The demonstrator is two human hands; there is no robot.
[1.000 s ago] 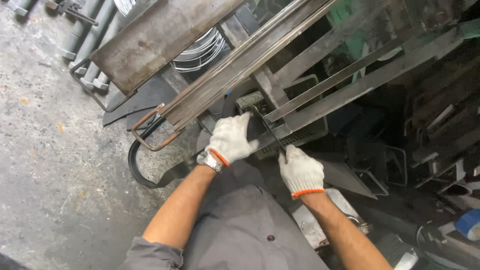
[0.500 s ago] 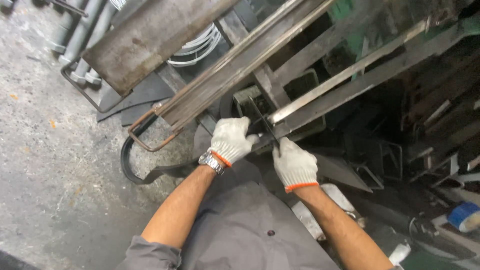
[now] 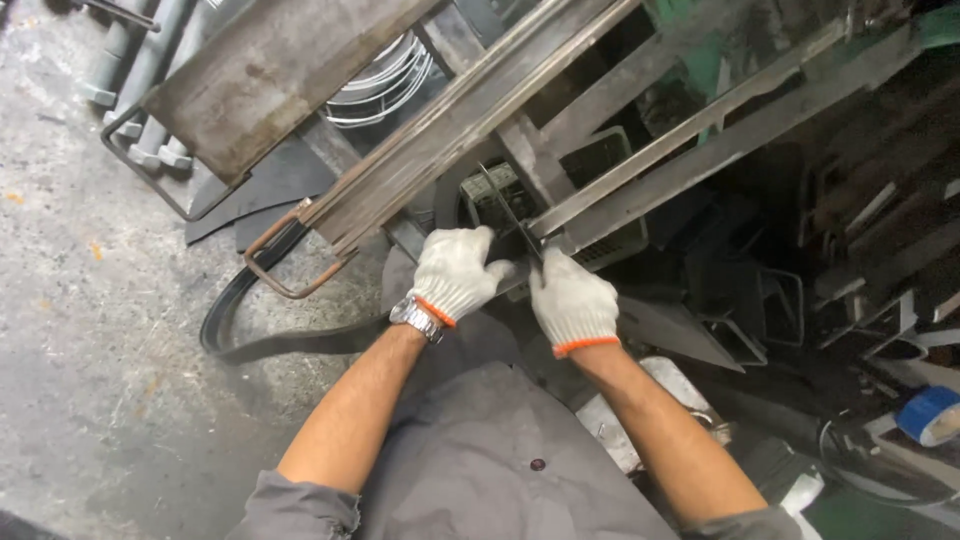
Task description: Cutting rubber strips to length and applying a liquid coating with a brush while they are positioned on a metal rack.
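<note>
Head view, looking down on two white-gloved hands at the near end of a long steel angle bar (image 3: 690, 140). Left hand (image 3: 455, 275) curled shut, thumb pointing toward a thin dark metal strip (image 3: 508, 210) that crosses the bar's end. Right hand (image 3: 572, 302) closed just right of the left, fingers folded over the bar's near end where the strip meets it; whether the strip itself sits inside that grip, cannot tell.

Judged by look: bar long, rigid and heavy, running up and away to the right of the hands, likely to swing or sag if lifted from one end only. Edges probably sharp and bare steel slick, so gloves well placed. Best hold seemingly around the flanges near the end, both hands close together as now. Strip thin and springy-looking, easy to bend.

Left of the bar, a bundle of long steel sections (image 3: 470, 110) lying parallel, with a rusty bent rod loop (image 3: 290, 270) at its lower end. Further left, a rusted flat steel plate (image 3: 265, 75). Below the loop, a black rubber belt (image 3: 250, 335) curling on the concrete floor (image 3: 90, 330). Under the bar's end, a dark slotted crate (image 3: 605, 170), close beneath the hands and crowding the space. Far right of the bar, a blue tape roll (image 3: 932, 414).
</note>
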